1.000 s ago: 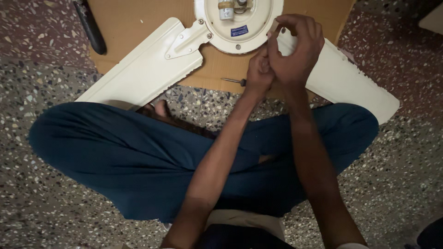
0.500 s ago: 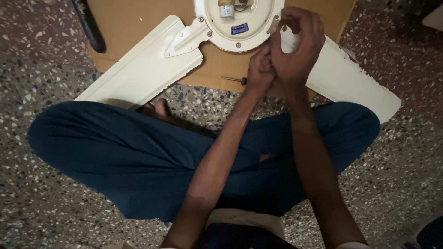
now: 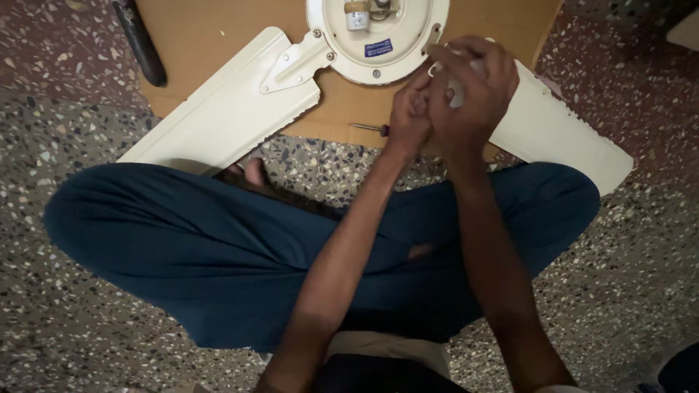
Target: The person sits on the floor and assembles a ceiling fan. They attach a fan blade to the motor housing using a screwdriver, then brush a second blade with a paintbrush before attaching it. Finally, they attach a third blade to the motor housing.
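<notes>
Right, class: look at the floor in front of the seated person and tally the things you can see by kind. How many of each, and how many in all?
Cream fan blades: 2, one at left and one at right
Round cream fan motor housing: 1
Screwdriver: 1
Brown cardboard sheet: 1
Dark handled tool at upper left: 1
Total: 6

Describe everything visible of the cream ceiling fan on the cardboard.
The cream metal ceiling fan lies flat on a brown cardboard sheet on the speckled floor. Its round motor hub shows a small blue label, rim screws and a central fitting. The left blade is joined by a screwed bracket; the right blade runs partly off the cardboard. The left hand and right hand close together over the right blade's bracket, hiding it.
</notes>
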